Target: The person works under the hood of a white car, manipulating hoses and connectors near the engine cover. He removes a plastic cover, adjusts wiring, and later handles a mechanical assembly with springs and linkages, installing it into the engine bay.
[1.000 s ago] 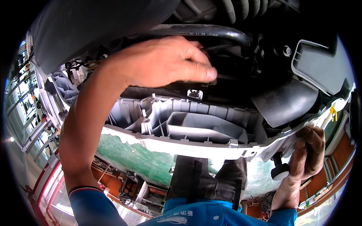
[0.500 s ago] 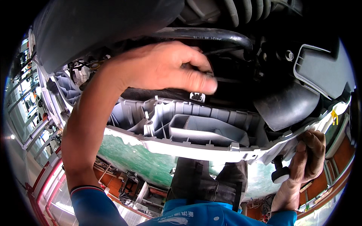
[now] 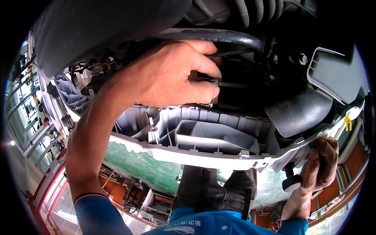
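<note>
In an open engine bay, my left hand [image 3: 172,76] reaches in over a light grey plastic front panel [image 3: 203,155]. Its thumb and forefinger pinch a small metal bracket [image 3: 214,82] behind the panel's rear edge; the palm hides most of that piece. My right hand [image 3: 322,164] is closed at the panel's right front edge, fingers curled against it. Beside that thumb a round-headed grey and black knob [image 3: 291,182] hangs under the panel. A black hose [image 3: 231,38] passes just above my left hand.
A wide black air duct [image 3: 301,111] and a grey plastic cover [image 3: 337,70] stand at the right. A large dark rounded part [image 3: 105,31] overhangs the upper left. Below the panel are a green floor [image 3: 145,166] and a yellow tag [image 3: 347,122] hangs at right.
My left hand has moved slightly down toward the panel, and its thumb and forefinger have closed over the small metal bracket that showed below them. The right hand stays put.
</note>
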A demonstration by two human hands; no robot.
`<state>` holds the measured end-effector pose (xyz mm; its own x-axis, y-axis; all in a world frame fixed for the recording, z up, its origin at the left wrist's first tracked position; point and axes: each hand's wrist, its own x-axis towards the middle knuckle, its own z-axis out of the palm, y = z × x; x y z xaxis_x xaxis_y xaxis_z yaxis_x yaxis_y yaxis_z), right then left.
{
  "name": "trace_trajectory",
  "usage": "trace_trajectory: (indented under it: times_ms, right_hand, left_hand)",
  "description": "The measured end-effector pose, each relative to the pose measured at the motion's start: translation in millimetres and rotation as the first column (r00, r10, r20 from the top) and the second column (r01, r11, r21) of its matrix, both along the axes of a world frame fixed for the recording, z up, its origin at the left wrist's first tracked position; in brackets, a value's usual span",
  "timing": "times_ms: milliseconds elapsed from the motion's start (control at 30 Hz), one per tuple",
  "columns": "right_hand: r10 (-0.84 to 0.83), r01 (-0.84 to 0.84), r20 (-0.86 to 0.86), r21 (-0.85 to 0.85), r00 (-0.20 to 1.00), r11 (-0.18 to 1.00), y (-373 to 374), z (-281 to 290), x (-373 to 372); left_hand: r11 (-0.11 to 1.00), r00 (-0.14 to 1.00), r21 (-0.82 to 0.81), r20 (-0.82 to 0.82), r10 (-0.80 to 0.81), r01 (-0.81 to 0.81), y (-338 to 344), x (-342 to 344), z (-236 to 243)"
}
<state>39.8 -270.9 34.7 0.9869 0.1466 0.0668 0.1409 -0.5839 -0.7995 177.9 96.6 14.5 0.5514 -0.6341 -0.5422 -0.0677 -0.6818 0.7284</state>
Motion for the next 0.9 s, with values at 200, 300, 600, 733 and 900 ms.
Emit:
trace_trajectory:
  times_ms: [200,300,600,733,900]
  right_hand:
    - [0.001,-0.001,0.01,-0.028,1.0,1.0,2,2,2]
    - [0.008,-0.008,0.002,-0.017,1.0,1.0,2,3,3]
    - [-0.016,0.016,0.005,-0.035,1.0,0.999,5,3,2]
    - [-0.053,0.053,-0.003,-0.017,0.999,0.998,5,2,0]
    - [-0.036,0.036,0.038,0.012,0.999,0.999,2,-2,0]
  left_hand:
    - [0.996,0.994,0.084,0.109,-0.008,-0.001,-4,-8,6]
    - [0.997,0.996,0.058,0.069,0.053,-0.057,-2,-12,4]
    - [0.957,0.964,-0.147,0.045,0.261,-0.252,-3,-27,-9]
    - [0.954,0.957,-0.193,0.134,0.258,-0.23,-8,-32,-14]
    - [0.954,0.941,-0.124,0.169,0.293,-0.274,-10,-35,-18]
